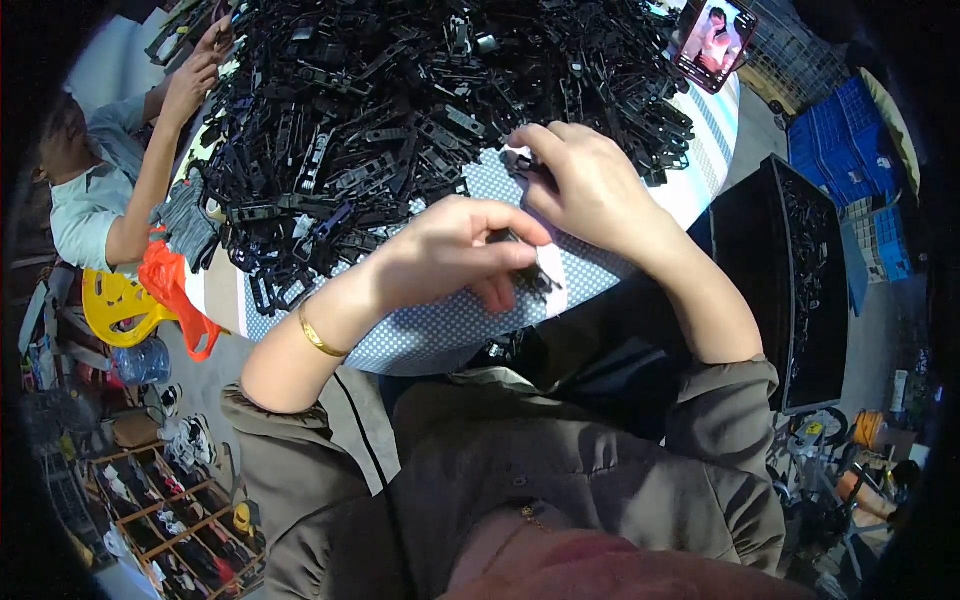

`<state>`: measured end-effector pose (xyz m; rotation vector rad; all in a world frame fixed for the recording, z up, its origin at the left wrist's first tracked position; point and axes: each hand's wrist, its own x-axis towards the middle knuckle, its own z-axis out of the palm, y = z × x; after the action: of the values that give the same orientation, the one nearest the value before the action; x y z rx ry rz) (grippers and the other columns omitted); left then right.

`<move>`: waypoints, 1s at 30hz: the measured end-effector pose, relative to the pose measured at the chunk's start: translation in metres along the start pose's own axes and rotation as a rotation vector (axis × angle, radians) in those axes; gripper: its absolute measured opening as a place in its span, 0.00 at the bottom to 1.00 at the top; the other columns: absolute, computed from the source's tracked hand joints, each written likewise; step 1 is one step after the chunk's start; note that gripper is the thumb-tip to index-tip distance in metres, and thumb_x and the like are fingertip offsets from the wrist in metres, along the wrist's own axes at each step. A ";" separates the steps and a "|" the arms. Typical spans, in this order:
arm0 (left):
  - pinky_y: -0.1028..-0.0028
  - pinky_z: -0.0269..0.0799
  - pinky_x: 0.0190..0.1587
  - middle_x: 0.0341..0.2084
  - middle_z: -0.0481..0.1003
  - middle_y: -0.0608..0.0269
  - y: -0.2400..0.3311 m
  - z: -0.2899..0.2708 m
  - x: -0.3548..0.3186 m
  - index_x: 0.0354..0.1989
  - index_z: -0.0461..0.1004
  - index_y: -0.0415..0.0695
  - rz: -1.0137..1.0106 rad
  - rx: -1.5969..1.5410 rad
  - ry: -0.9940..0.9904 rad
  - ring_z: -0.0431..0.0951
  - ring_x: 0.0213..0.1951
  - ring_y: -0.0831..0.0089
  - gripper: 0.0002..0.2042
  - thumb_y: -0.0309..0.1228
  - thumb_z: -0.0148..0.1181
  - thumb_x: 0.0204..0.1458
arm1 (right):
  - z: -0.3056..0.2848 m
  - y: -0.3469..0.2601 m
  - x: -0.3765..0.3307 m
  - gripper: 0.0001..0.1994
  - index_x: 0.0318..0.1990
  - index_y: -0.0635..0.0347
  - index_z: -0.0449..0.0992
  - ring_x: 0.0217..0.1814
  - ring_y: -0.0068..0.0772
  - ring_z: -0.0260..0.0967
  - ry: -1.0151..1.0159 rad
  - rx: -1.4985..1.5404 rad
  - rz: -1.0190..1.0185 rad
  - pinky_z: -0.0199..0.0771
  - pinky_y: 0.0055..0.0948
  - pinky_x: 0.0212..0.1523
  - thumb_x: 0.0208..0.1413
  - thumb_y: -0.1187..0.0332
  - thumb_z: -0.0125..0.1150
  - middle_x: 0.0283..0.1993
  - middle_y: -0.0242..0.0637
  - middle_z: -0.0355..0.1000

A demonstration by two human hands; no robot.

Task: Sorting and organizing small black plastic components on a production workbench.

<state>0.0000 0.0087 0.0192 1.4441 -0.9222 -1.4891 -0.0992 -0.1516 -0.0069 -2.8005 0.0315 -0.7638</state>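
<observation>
A large heap of black plastic clip-like parts (380,120) covers the table. My right hand (595,185) is at the near edge of the heap, fingers bent around a small black plastic part (520,162). Lower and to the left, my left hand (450,250), with a gold bangle at the wrist, is over the table's near edge. Its thumb and forefinger nearly meet in a pinch; what they hold, if anything, is hidden. Beneath those fingertips a dark patch, a part or a shadow, shows on the patterned tablecloth (590,275).
A phone (715,45) with a lit screen stands at the far right. Across the left side sits another person (95,190), hands raised by the heap. An orange-red bag (175,290) hangs near a yellow stool (120,310). A large black bin (780,290) and blue crates (850,140) stand right.
</observation>
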 end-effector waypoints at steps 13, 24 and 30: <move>0.73 0.70 0.50 0.43 0.69 0.50 -0.011 -0.009 0.008 0.54 0.56 0.30 0.388 -0.355 0.394 0.73 0.44 0.69 0.18 0.28 0.41 0.59 | -0.025 0.001 -0.010 0.08 0.33 0.67 0.77 0.29 0.17 0.68 0.010 0.995 0.412 0.68 0.15 0.28 0.47 0.72 0.63 0.35 0.35 0.72; 0.73 0.69 0.52 0.45 0.68 0.50 -0.018 -0.004 0.011 0.57 0.54 0.31 0.464 -0.317 0.464 0.72 0.46 0.70 0.19 0.27 0.39 0.59 | -0.003 -0.019 -0.008 0.07 0.31 0.66 0.75 0.25 0.13 0.65 0.166 0.826 0.577 0.65 0.13 0.26 0.47 0.72 0.64 0.25 0.29 0.72; 0.72 0.67 0.53 0.47 0.67 0.48 -0.019 -0.004 0.012 0.56 0.54 0.29 0.466 -0.334 0.455 0.71 0.47 0.68 0.19 0.26 0.39 0.59 | -0.002 -0.017 -0.006 0.07 0.29 0.66 0.76 0.24 0.13 0.65 0.193 0.789 0.546 0.64 0.13 0.25 0.47 0.71 0.65 0.25 0.29 0.72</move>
<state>0.0032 0.0048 -0.0032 1.1515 -0.6322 -0.8690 -0.1062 -0.1353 -0.0039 -1.8419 0.4111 -0.6965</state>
